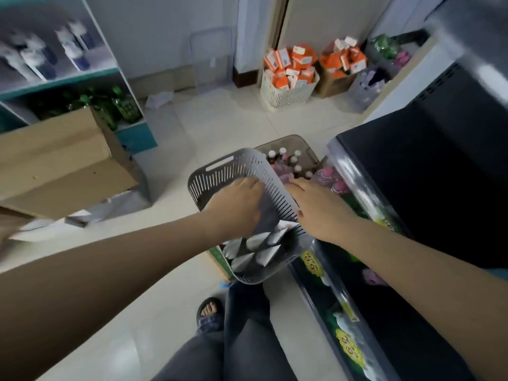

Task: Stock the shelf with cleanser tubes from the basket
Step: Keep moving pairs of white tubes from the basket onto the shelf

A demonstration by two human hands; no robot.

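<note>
Floor tiles (206, 127) are showing below; I am watching the left hand (236, 206) and right hand (319, 213) clasping the tilted basket (220, 171); tubes (261, 240) are lying inside.

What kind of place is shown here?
Probably a small shop: yellow price tags on the right shelf's edge, a white basket of orange boxes on the floor, and rows of products on the left shelf.

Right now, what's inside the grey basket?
White cleanser tubes, crimped ends showing, bunched at the near end of the grey basket. The left hand reaches in and covers the middle, so anything beneath it is hidden; no full count.
</note>
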